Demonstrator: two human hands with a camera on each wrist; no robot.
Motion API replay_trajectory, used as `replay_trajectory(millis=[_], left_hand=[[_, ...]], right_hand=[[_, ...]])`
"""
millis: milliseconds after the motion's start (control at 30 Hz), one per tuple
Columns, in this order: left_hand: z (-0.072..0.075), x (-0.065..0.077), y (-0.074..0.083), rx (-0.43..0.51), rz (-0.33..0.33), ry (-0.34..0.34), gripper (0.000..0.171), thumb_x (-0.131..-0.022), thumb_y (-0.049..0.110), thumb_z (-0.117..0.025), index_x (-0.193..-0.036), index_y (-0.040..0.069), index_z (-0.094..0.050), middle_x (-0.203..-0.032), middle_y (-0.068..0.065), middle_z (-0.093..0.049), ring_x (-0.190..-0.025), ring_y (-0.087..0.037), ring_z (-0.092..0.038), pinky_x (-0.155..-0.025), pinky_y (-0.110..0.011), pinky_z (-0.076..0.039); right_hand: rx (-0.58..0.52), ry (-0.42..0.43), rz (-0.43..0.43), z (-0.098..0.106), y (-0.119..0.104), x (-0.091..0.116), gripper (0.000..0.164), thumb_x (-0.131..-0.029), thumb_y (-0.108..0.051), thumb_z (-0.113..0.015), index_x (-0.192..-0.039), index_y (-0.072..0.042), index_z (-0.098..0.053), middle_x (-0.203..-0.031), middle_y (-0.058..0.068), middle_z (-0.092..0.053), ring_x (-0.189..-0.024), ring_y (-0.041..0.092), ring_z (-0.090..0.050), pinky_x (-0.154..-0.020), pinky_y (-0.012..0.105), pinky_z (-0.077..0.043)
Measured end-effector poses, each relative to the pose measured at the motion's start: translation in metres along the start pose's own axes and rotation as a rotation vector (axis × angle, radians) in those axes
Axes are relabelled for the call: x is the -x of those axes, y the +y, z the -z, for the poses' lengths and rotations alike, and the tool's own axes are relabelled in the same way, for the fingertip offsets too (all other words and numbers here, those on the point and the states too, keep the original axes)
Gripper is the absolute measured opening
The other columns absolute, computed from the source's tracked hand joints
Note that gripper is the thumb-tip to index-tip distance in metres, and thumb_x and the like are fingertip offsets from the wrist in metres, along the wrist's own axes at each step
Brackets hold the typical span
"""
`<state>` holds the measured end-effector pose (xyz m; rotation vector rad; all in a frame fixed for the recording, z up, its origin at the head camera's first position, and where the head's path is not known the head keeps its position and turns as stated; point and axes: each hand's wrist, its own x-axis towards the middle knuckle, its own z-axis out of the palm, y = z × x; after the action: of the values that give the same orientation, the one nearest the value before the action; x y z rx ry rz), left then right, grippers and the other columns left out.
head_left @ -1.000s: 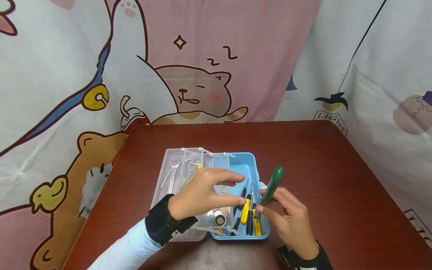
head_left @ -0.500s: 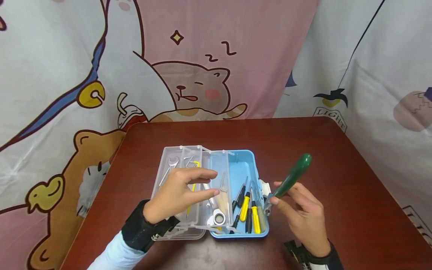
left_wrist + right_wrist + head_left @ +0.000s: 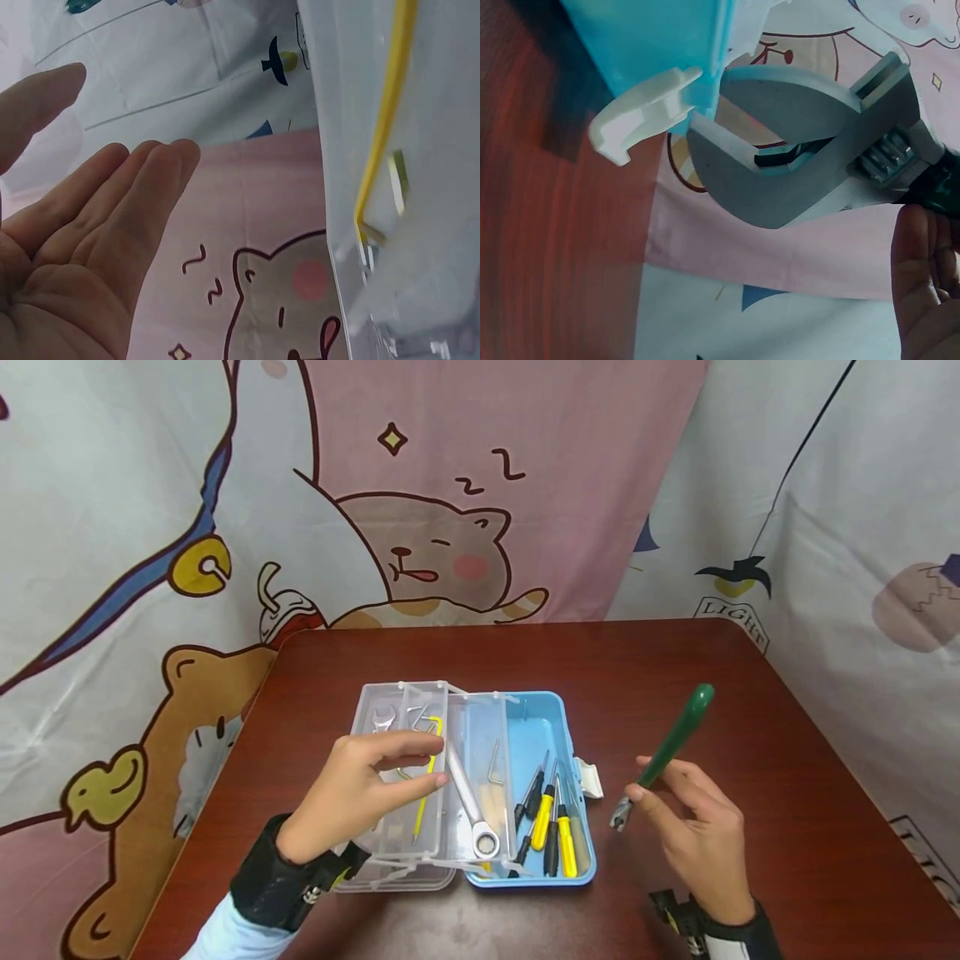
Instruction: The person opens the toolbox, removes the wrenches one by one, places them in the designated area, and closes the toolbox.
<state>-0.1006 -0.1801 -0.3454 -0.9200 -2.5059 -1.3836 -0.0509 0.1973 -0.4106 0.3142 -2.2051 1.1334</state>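
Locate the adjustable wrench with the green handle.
In the head view, the right hand holds the adjustable wrench to the right of the blue box, just beyond the box's white latch.

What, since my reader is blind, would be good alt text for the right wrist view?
A right hand holds an adjustable wrench, its jaws apart, near a blue box with a white latch; printed cloth hangs behind.

On the patterned cloth (image 3: 585, 485) facing me I read "LIGHT" (image 3: 732, 618) in a printed frame, and two Zs (image 3: 509, 467) above a drawn sleeping animal (image 3: 450, 560). More lettering (image 3: 918, 852), low at my right, I can't make out.
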Motion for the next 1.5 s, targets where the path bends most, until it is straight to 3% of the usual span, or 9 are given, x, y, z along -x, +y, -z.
replay_trajectory(millis=[233,433,633,800,1033,1167,1300,1500], left_hand=[[0.013,0.012,-0.006,-0.066,0.043,0.06,0.034,-0.086,0.016,-0.087,-0.118,0.014,-0.078,-0.113,0.004,-0.077,-0.1,-0.011,-0.074,-0.086,-0.028,-0.06],[0.023,0.022,-0.008,-0.096,0.073,0.115,0.034,-0.084,0.012,-0.088,-0.116,0.012,-0.078,-0.109,0.003,-0.078,-0.098,-0.016,-0.075,-0.084,-0.02,-0.058],[0.032,0.028,-0.009,-0.122,0.124,0.146,0.035,-0.083,0.011,-0.089,-0.116,0.01,-0.078,-0.107,0.001,-0.078,-0.095,-0.014,-0.075,-0.08,-0.016,-0.057],[0.035,0.032,-0.013,-0.113,0.156,0.169,0.034,-0.083,0.01,-0.088,-0.115,0.009,-0.078,-0.106,-0.002,-0.078,-0.094,-0.017,-0.075,-0.079,-0.014,-0.057],[0.038,0.036,-0.019,-0.111,0.181,0.18,0.035,-0.083,0.011,-0.088,-0.117,0.009,-0.077,-0.107,-0.004,-0.078,-0.094,-0.013,-0.075,-0.08,-0.015,-0.056],[0.04,0.037,-0.021,-0.112,0.189,0.186,0.036,-0.084,0.011,-0.088,-0.118,0.009,-0.077,-0.107,-0.006,-0.078,-0.094,-0.007,-0.074,-0.08,-0.016,-0.057],[0.041,0.038,-0.024,-0.102,0.198,0.185,0.034,-0.085,0.011,-0.087,-0.117,0.009,-0.077,-0.107,-0.006,-0.078,-0.094,-0.014,-0.076,-0.079,-0.017,-0.058],[0.041,0.038,-0.026,-0.094,0.22,0.182,0.033,-0.087,0.012,-0.086,-0.118,0.009,-0.077,-0.107,-0.006,-0.078,-0.094,-0.018,-0.076,-0.08,-0.017,-0.058]], right_hand=[[0.075,0.007,-0.04,0.001,0.009,0.002,0.042,-0.076,0.006,-0.088,-0.116,-0.002,-0.077,-0.105,0.008,-0.073,-0.099,-0.005,-0.064,-0.084,0.007,-0.047],[0.124,0.017,-0.068,0.004,0.018,0.002,0.04,-0.078,0.001,-0.088,-0.117,-0.005,-0.078,-0.104,0.005,-0.074,-0.096,-0.009,-0.064,-0.082,0.005,-0.046],[0.215,0.009,-0.168,0.007,0.023,0.0,0.034,-0.08,-0.009,-0.09,-0.112,-0.004,-0.08,-0.104,0.004,-0.075,-0.095,-0.011,-0.06,-0.08,0.003,-0.042],[0.307,-0.021,-0.219,0.012,0.026,-0.003,0.036,-0.081,-0.015,-0.09,-0.113,-0.002,-0.079,-0.103,0.006,-0.075,-0.09,0.001,-0.061,-0.071,0.007,-0.04],[0.383,-0.093,-0.253,0.019,0.034,-0.008,0.038,-0.086,-0.022,-0.087,-0.115,0.001,-0.077,-0.105,0.016,-0.074,-0.073,0.02,-0.057,-0.05,0.023,-0.035],[0.401,-0.118,-0.267,0.022,0.04,-0.011,0.039,-0.088,-0.023,-0.085,-0.115,0.003,-0.076,-0.102,0.017,-0.073,-0.077,0.026,-0.064,-0.05,0.023,-0.039],[0.421,-0.117,-0.268,0.027,0.046,-0.014,0.038,-0.088,-0.024,-0.085,-0.114,0.003,-0.077,-0.098,0.017,-0.073,-0.079,0.03,-0.067,-0.053,0.024,-0.04],[0.458,-0.154,-0.31,0.032,0.053,-0.019,0.042,-0.091,-0.027,-0.082,-0.116,0.006,-0.075,-0.104,0.025,-0.073,-0.071,0.028,-0.059,-0.051,0.028,-0.034]])
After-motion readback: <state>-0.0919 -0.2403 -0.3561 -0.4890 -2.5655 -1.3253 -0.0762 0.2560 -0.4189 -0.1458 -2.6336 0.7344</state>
